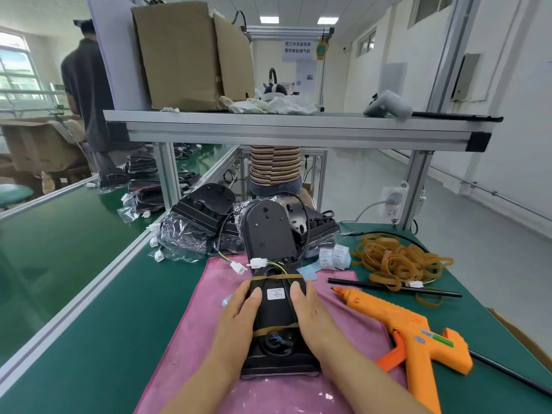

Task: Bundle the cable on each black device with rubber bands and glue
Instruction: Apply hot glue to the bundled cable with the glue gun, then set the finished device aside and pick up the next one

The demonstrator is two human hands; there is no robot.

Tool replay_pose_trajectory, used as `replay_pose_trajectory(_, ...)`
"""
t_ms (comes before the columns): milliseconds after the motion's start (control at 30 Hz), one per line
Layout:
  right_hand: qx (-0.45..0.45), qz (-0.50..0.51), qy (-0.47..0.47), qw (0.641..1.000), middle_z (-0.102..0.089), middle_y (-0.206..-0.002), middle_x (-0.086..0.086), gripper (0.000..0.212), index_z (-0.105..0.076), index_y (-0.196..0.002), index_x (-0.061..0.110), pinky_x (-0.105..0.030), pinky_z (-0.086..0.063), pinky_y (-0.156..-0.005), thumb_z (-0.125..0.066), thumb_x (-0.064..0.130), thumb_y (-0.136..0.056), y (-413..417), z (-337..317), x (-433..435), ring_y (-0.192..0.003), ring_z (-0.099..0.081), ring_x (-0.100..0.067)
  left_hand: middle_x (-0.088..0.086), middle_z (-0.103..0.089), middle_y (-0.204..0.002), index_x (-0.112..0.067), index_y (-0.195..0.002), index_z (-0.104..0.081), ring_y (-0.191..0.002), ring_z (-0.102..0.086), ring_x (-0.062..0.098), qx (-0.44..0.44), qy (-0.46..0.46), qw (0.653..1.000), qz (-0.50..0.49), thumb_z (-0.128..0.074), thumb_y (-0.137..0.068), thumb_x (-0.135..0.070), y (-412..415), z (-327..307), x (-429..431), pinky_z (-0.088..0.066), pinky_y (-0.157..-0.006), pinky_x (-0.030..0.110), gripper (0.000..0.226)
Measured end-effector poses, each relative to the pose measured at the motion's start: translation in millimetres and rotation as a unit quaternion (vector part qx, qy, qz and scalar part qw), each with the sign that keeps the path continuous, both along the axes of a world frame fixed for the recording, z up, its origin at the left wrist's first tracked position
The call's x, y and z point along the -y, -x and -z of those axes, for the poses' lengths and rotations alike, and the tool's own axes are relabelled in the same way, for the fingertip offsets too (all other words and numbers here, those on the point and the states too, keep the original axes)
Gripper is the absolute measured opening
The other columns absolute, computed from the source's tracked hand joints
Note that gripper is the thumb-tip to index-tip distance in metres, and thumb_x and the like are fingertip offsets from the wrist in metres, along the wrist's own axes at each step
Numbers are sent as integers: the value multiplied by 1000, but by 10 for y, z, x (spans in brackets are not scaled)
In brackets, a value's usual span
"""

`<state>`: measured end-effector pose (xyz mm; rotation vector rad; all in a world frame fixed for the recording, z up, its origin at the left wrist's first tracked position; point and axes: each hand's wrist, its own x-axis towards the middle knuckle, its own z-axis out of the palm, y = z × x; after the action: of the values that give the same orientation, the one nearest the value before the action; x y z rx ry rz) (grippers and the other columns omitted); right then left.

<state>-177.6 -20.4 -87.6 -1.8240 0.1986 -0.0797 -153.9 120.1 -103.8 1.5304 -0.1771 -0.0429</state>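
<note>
A black device [276, 316] lies on a pink cloth [185, 348] in front of me, with a white label on top. One rubber band crosses its far end and another crosses it nearer to me, above a coiled cable. My left hand [239, 312] grips its left side and my right hand [313, 315] grips its right side. A second black device [267, 231] lies just beyond, with white connectors [257, 262] on thin wires. An orange glue gun [409, 333] lies to the right. A heap of tan rubber bands [397, 261] sits further right.
More black devices in clear bags [194, 225] are piled at the back left. A black glue stick [394, 287] lies by the gun. White label rolls [334, 256] stand near the bands. An aluminium shelf [292, 127] with a cardboard box hangs overhead. Two people stand beyond.
</note>
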Motion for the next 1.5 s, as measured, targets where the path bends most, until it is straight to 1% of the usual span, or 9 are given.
replay_pose_trajectory(167, 19, -51, 12, 998, -19, -160, 16, 70, -14, -156, 33, -22, -13, -111, -29, 66, -96, -71, -309, -177, -142, -17, 1, -12, -70, -119, -40, -123, -63, -112, -66, 9, 35, 72, 997, -20, -43, -104, -31, 129, -289, -200, -56, -86, 26, 29)
replay_pose_trajectory(333, 19, -156, 43, 987, -21, -160, 18, 70, -14, -155, 38, -23, -16, -100, -28, 70, -94, -332, -725, -717, -135, -23, 1, -6, -52, -145, -27, -142, -49, -135, -48, 17, 55, 82, 986, -136, -48, -85, -60, 110, -564, -761, -38, -112, 48, 66)
replay_pose_trajectory(467, 18, -242, 46, 969, -18, -162, 15, 72, -13, -156, 37, -28, -16, -103, -28, 70, -94, -548, -880, -1301, -147, -16, -10, -11, -61, -132, -28, -132, -58, -123, -57, 8, 96, 64, 965, -237, -45, -95, -53, 168, -699, -1271, -45, -106, 40, 47)
replay_pose_trajectory(633, 25, -328, 71, 942, -10, -164, 13, 77, -10, -157, 35, -34, -12, -114, -25, 74, -92, -742, -925, -2073, -150, -10, -13, -1, -65, -129, -25, -127, -62, -121, -60, 21, 66, 91, 936, -332, -46, -86, -56, 260, -781, -1900, -46, -105, 50, 54)
replay_pose_trajectory(800, -1, -379, 79, 922, -13, -164, 11, 85, -14, -156, 36, -39, -16, -115, -28, 81, -85, -829, -861, -2761, -150, -13, -17, 8, -74, -101, -27, -100, -72, -96, -70, 31, 47, 107, 908, -401, -46, -94, -49, 361, -738, -2424, -57, -86, 50, 35)
replay_pose_trajectory(967, 17, -420, 85, 904, -17, -156, 10, 76, -27, -152, 31, -28, -22, -99, -34, 73, -89, -845, -722, -3354, -129, -34, -13, -5, -76, -92, -31, -97, -71, -86, -71, 15, 44, 83, 875, -474, -45, -95, -45, 431, -604, -2862, -55, -75, 34, 30)
replay_pose_trajectory(1133, -1, -450, 100, 887, -25, -149, -5, 67, -42, -146, 27, -42, -37, -111, -33, 67, -92, -902, -688, -3872, -132, -42, -28, -20, -69, -76, -43, -79, -66, -74, -65, 3, 26, 31, 844, -534, -54, -94, -27, 407, -483, -3278, -49, -67, 25, 25)
replay_pose_trajectory(1333, -66, -499, 78, 860, -39, -154, -1, 76, -38, -149, 25, -46, -28, -117, -36, 72, -89, -981, -601, -4311, -140, -39, -24, 15, -61, -107, -27, -91, -54, -79, -52, 24, -16, -68, 798, -599, -48, -88, -8, 211, -320, -3673, -40, -66, 37, 19)
replay_pose_trajectory(1500, -53, -499, 156, 851, -25, -161, 3, 85, -30, -153, 24, -46, -17, -120, -32, 75, -86, -993, -451, -4478, -148, -23, -20, 16, -48, -141, -5, -132, -44, -119, -49, 36, -90, -156, 767, -616, -42, -96, -11, 96, -177, -3788, -42, -93, 45, 36)
